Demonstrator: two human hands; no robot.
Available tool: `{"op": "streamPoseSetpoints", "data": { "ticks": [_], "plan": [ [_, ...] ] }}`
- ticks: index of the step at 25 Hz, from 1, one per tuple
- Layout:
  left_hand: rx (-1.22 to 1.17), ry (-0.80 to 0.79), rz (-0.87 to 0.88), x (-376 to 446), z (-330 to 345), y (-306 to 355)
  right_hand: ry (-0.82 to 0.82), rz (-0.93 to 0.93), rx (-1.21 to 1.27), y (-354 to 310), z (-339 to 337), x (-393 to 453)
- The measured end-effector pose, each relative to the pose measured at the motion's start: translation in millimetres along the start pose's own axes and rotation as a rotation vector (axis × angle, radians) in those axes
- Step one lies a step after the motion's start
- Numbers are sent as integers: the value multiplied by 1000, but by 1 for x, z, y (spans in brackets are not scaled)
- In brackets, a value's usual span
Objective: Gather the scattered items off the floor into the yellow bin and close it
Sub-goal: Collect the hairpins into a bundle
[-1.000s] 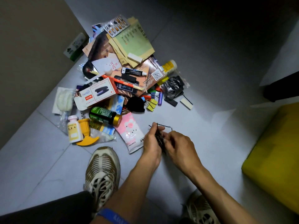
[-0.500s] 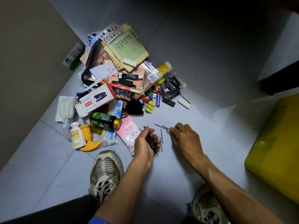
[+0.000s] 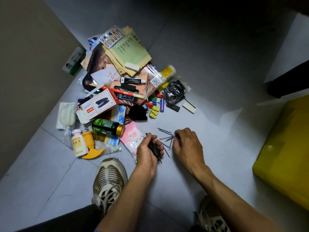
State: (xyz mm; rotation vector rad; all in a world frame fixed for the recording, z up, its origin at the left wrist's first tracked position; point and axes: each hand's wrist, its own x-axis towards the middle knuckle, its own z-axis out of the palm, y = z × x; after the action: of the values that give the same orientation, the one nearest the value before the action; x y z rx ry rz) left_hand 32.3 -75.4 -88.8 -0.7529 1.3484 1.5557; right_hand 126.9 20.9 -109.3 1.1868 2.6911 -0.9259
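A heap of scattered items lies on the grey tiled floor: a stapler box (image 3: pixel 98 104), a green bottle (image 3: pixel 107 126), a pink packet (image 3: pixel 132 139), a small white bottle (image 3: pixel 78 143), papers (image 3: pixel 132 51) and binder clips (image 3: pixel 154 111). Loose black hairpins (image 3: pixel 164 132) lie on the floor in front of me. My left hand (image 3: pixel 147 152) is closed around a bundle of black hairpins. My right hand (image 3: pixel 187 144) rests on the floor just right of it, its fingertips pinching a few loose hairpins. The yellow bin (image 3: pixel 284 148) stands at the right edge.
A beige wall runs along the left with a green-and-white box (image 3: pixel 74 61) leaning at its foot. My two shoes (image 3: pixel 108 181) are planted near the bottom. A dark furniture leg (image 3: pixel 287 81) stands beyond the bin.
My hands have parted: the right one left the bundle and reached to the loose hairpins on the floor. The left one keeps hold of the bundle.
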Motion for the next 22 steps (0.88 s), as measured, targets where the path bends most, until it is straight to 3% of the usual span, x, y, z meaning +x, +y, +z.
{"op": "streamPoseSetpoints", "data": {
  "ticks": [5,7,9,11,13,18,22],
  "plan": [
    [17,8,6,4,-7,6,-212,-264,-350,-18,2,34],
    [23,9,13,5,-9,6,-206,-346,-313,-15,-2,29],
    [14,7,20,6,-8,6,-67,-262,-162,1,-6,9],
    [5,5,23,8,-6,3,36,9,-99,15,-7,-13],
    [2,5,13,7,-5,0,-53,170,-181,17,2,-25],
    [7,1,20,4,-5,3,-100,-4,-283,-9,19,-13],
    [3,1,11,4,-9,5,-40,-113,-282,-9,18,-11]
  ]
}}
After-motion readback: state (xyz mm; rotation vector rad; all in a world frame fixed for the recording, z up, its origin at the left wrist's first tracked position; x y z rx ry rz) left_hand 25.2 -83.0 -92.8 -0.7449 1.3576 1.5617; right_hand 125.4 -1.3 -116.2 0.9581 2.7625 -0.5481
